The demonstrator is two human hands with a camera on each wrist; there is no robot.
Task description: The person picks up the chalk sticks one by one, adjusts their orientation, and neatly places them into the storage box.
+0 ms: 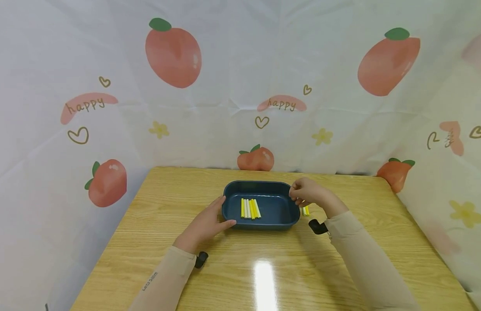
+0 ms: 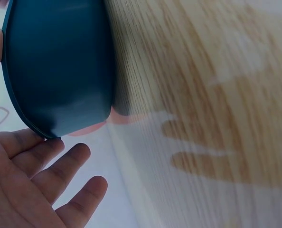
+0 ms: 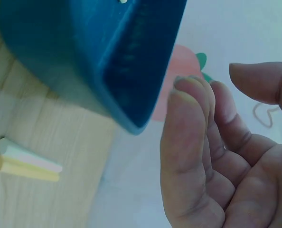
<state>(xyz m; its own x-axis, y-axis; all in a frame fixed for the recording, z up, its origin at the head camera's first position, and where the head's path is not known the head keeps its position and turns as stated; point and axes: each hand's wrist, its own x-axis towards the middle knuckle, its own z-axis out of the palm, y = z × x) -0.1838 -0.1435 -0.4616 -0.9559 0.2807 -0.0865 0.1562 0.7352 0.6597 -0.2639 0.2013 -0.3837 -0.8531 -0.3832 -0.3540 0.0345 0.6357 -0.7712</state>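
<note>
A dark blue rectangular container (image 1: 278, 211) stands on the table. Several yellow and white chalk sticks (image 1: 250, 209) lie side by side in its left half. My left hand (image 1: 203, 225) rests at the container's left end, thumb by the front corner and fingertips touching the rim; the other fingers are spread. Over the right rim hovers my right hand (image 1: 308, 192), fingers bent, thumb apart from them in the right wrist view, nothing visible between. Just outside the right end lie a white chalk stick (image 3: 31, 155) and a yellow chalk stick (image 3: 27, 168), partly hidden in the head view.
The wood-grain table (image 1: 178, 194) reaches back to a white cloth (image 1: 225, 52) printed with peaches, hearts and lettering, which also hangs at both sides. A bright light reflection (image 1: 265, 285) shows on the tabletop near the front.
</note>
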